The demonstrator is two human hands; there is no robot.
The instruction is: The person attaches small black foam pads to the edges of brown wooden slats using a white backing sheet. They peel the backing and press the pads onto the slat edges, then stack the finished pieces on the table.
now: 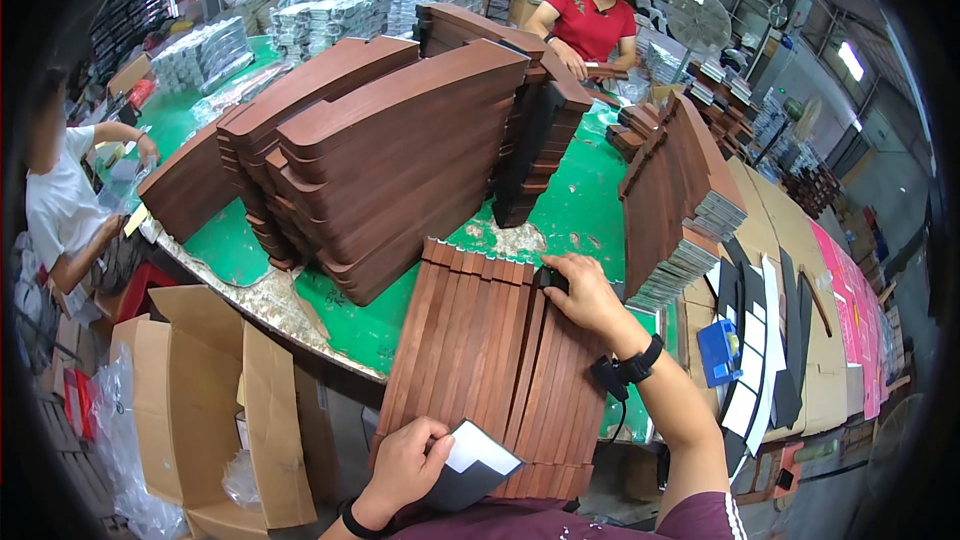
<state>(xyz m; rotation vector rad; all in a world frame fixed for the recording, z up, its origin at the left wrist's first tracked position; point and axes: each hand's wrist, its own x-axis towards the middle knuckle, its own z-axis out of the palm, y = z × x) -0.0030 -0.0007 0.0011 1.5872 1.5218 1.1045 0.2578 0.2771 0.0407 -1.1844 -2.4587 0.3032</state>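
Reddish-brown wooden slats [455,340] lie side by side in front of me, with a dark gap between two of them. My left hand [408,468] is closed, pinching a dark sheet with a white patch [482,448] over the near end of the slats. At their far end my right hand [590,292] has its fingers closed around a small black piece [549,279], which is partly covered by them. That piece sits against the end of a slat; whether it is stuck on cannot be made out. A black band with a small device [625,370] circles my right wrist.
Tall stacks of curved brown boards [400,140] stand on the green table [335,325]. More boards [680,190] are stacked at the right, beside black and white strips [765,340] and a blue tape dispenser [718,352]. An open cardboard box [215,410] stands lower left. Two people work across the table.
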